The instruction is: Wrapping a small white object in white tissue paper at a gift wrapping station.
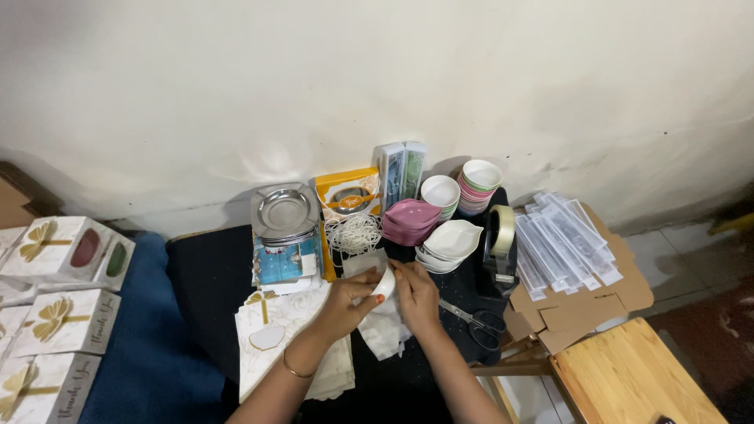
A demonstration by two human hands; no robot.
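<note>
- Far left, there's a stack of white gift boxes (67, 322) with gold bows. They sit well apart from the action, so nothing to bump there.
- The flat white cartons (275, 326) lie on the black table (208, 275) just under the left wrist. Worth keeping the forearm light so they don't crease.
- The left hand (345, 302) is closed around the small white bowl (385, 281), fingers curled on its left side and thumb up near the rim.
- The right hand (416, 294) pinches the same bowl from the other side, over a sheet of white wrapping paper (385, 330).
- Looks like a wrapping step: best to hold the bowl low over the paper, centred, both hands steady.
- Scissors (475, 318) and tape dispenser (500, 239) sit near on the right, easy reach.
</note>
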